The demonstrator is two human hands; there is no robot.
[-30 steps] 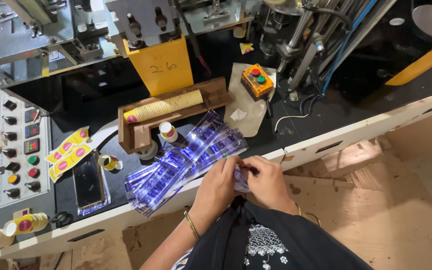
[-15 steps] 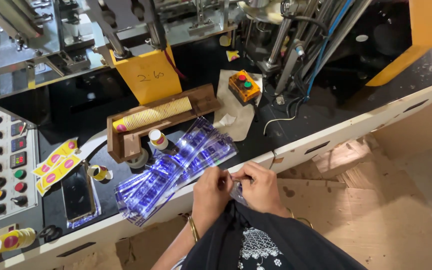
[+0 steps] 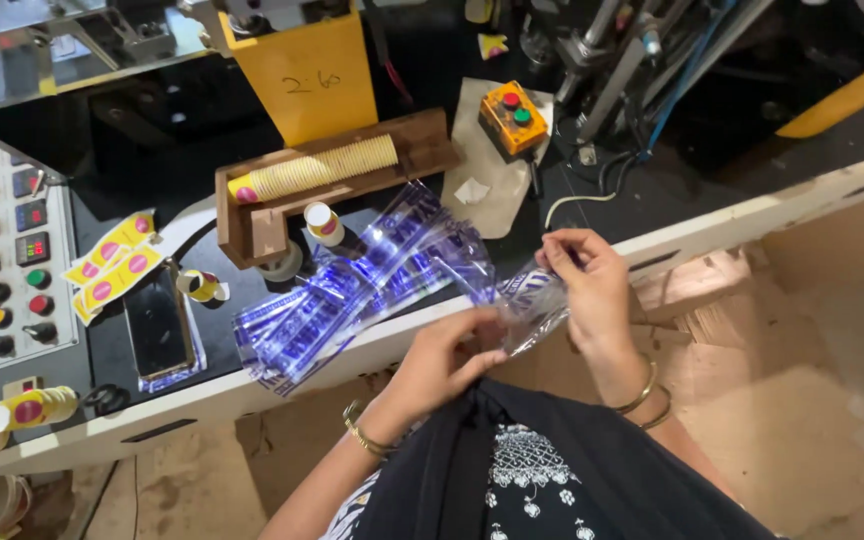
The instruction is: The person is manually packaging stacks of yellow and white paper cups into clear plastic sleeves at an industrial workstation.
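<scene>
Workbench ledge [image 3: 712,225] of a cup-forming machine, seen from above, with bare floor below. Left hand [image 3: 442,360] pinched shut on the lower end of a clear plastic sleeve [image 3: 532,305] printed in blue; right hand [image 3: 587,275] closed on its upper end, thumb and forefinger nipping the film near the ledge. Sleeve held in the air between both hands, just off the ledge and above the lap, apart from the stack of like sleeves [image 3: 352,290] lying flat on the black machine deck. Judged very light, limp and slippery, prone to crumple and cling; best taken at the open mouth, one layer per hand, with fingertips rather than palms. Behind the stack: wooden trough [image 3: 252,215] carrying a row of nested paper cups [image 3: 322,170], a single paper cup [image 3: 323,222] upright beside it. Further left: control panel [image 3: 2,260] with knobs and coloured buttons, yellow flat cup blanks [image 3: 107,265], dark phone [image 3: 157,320]. Upper centre: small orange button box [image 3: 510,115].
</scene>
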